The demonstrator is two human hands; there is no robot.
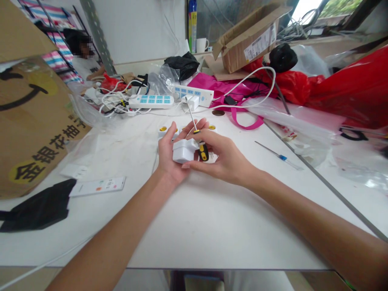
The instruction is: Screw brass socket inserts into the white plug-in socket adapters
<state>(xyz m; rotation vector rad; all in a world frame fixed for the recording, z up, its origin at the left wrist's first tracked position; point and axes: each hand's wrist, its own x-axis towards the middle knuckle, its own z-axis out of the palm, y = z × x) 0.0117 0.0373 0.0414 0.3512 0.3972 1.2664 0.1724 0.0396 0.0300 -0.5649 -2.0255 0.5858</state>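
Note:
Over the middle of the white table [212,226] my left hand [169,153] cups a small white plastic plug-like part [183,150] from the left. My right hand [218,155] comes in from the right, its fingers closed on the same white part and around the yellow-and-black handle of a screwdriver [202,150]. The screwdriver's metal shaft points up and away from me. Just behind my hands lie a few small white pieces with brass centres [163,129].
Two white power strips [151,101] with tangled white cables lie at the back. A large cardboard box [30,121] stands at left, a black cloth [39,208] and a white card [98,186] in front of it. Pink and red plastic bags [348,89] fill the right. A thin blue-tipped tool [280,157] lies right. A person sits far back left.

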